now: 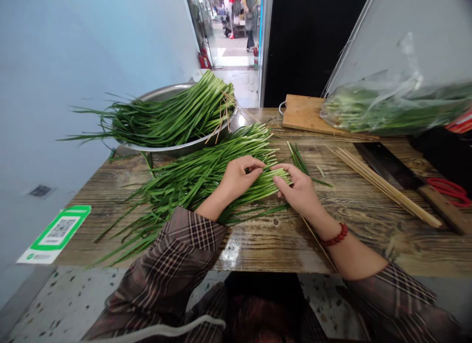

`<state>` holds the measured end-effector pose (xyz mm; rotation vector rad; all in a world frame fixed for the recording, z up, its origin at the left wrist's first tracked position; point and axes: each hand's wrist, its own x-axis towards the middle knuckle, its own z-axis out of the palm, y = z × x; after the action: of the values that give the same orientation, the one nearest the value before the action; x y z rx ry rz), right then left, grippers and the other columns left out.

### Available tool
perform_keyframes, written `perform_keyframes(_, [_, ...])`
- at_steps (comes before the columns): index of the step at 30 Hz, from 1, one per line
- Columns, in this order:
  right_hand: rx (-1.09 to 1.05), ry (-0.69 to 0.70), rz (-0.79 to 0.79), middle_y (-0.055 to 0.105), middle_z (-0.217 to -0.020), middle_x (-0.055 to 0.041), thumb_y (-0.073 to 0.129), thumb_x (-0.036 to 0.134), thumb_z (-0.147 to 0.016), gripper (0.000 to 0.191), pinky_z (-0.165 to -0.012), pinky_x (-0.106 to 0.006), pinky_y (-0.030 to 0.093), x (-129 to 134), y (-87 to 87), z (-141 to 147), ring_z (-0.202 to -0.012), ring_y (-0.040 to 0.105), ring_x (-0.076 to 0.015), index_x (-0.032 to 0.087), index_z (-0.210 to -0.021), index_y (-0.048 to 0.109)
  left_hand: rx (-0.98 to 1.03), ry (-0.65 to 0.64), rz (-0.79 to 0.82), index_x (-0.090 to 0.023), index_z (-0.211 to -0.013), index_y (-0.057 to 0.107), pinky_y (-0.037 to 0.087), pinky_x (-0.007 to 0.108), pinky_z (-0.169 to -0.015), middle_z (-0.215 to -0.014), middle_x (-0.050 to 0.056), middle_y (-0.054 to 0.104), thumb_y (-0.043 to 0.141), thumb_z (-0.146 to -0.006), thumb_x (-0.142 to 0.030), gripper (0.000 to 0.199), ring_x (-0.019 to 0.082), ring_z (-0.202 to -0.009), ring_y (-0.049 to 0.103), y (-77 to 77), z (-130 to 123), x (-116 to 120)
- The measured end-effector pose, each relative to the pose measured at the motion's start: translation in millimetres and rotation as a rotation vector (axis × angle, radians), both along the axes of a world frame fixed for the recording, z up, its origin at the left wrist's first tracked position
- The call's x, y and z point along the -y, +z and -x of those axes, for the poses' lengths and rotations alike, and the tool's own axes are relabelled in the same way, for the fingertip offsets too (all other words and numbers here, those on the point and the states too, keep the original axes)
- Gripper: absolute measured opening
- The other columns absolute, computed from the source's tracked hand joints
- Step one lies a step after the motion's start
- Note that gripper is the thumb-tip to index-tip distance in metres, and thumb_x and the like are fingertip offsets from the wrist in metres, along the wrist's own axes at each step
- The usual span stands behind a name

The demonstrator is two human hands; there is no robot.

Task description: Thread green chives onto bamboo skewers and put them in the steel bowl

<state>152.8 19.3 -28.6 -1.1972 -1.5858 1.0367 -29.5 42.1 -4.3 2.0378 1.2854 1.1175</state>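
A loose pile of garlic chives (199, 171) lies across the wooden table, pale stem ends to the right and green leaves to the left. My left hand (241, 178) rests on the pile, thumb and forefinger pinched on chive stems. Close beside it, my right hand (299, 189) has its fingers closed around the pale stem ends. A thin bamboo skewer (319, 243) slants from under the right hand to the table's front edge; whether that hand grips it I cannot tell. A few cut chive pieces (299, 158) lie just beyond the right hand.
A metal basin (177, 148) behind the pile holds more chives and several skewers. To the right lie a skewer bundle (387, 185), a cleaver (391, 166) and red-handled scissors (448, 190). A bagged bunch of greens (398, 107) sits on a cutting board (304, 111).
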Motion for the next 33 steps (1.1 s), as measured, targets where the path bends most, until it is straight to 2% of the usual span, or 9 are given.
perform_keyframes(16, [-0.013,0.013,0.003,0.061,-0.073,0.0025,0.058,0.035,-0.084,0.028,-0.046,-0.022,0.045,-0.1,-0.5,0.1,-0.047,0.056,-0.0092,0.022,-0.108,0.062,-0.01,-0.036,-0.027,-0.017,-0.085,0.074,0.048,0.027,-0.072,-0.078,0.003,0.07,0.058,-0.082,-0.014,0.016,0.014,-0.074,0.062,2.6,-1.1,2.9])
perform_keyframes(22, [0.011,-0.004,0.0,0.061,-0.075,0.0019,0.057,0.035,-0.084,0.026,-0.046,-0.022,0.044,0.3,-1.0,0.4,-0.046,0.056,-0.009,0.022,-0.106,0.062,-0.014,-0.057,-0.085,-0.016,-0.084,0.073,0.049,0.027,-0.074,-0.079,0.004,0.069,0.058,-0.082,-0.011,0.016,0.014,-0.076,0.063,0.6,-2.0,3.8])
perform_keyframes(25, [0.017,-0.024,0.005,0.063,-0.081,0.0004,0.057,0.035,-0.084,0.03,-0.047,-0.023,0.046,-0.3,-3.0,0.7,-0.047,0.056,-0.009,0.023,-0.111,0.06,-0.037,-0.056,-0.119,-0.017,-0.084,0.073,0.049,0.028,-0.075,-0.079,0.004,0.069,0.058,-0.083,-0.011,0.016,0.015,-0.077,0.063,-0.9,-2.4,4.3])
perform_keyframes(29, [-0.005,-0.019,-0.014,0.065,-0.099,-0.0039,0.058,0.031,-0.084,0.044,-0.049,-0.026,0.05,0.3,-2.3,1.5,-0.048,0.057,-0.0089,0.025,-0.127,0.053,-0.077,-0.053,-0.163,-0.017,-0.085,0.073,0.049,0.029,-0.075,-0.081,0.005,0.069,0.058,-0.083,-0.011,0.016,0.015,-0.078,0.063,-3.2,-2.4,4.4])
perform_keyframes(31, [-0.014,-0.003,-0.019,0.066,-0.099,-0.0039,0.057,0.031,-0.084,0.046,-0.048,-0.026,0.05,0.8,-1.4,1.7,-0.047,0.057,-0.0093,0.026,-0.129,0.052,-0.101,-0.052,-0.175,-0.018,-0.086,0.073,0.049,0.029,-0.075,-0.081,0.005,0.069,0.057,-0.084,-0.011,0.017,0.016,-0.078,0.063,-4.3,-2.6,4.5])
perform_keyframes(33, [-0.019,0.0,-0.017,0.065,-0.091,-0.0024,0.057,0.032,-0.085,0.04,-0.046,-0.026,0.049,0.9,-2.1,1.5,-0.047,0.057,-0.0101,0.026,-0.124,0.055,-0.124,-0.06,-0.181,-0.018,-0.086,0.073,0.049,0.03,-0.075,-0.081,0.005,0.069,0.057,-0.085,-0.012,0.017,0.016,-0.078,0.062,-5.1,-3.0,4.8])
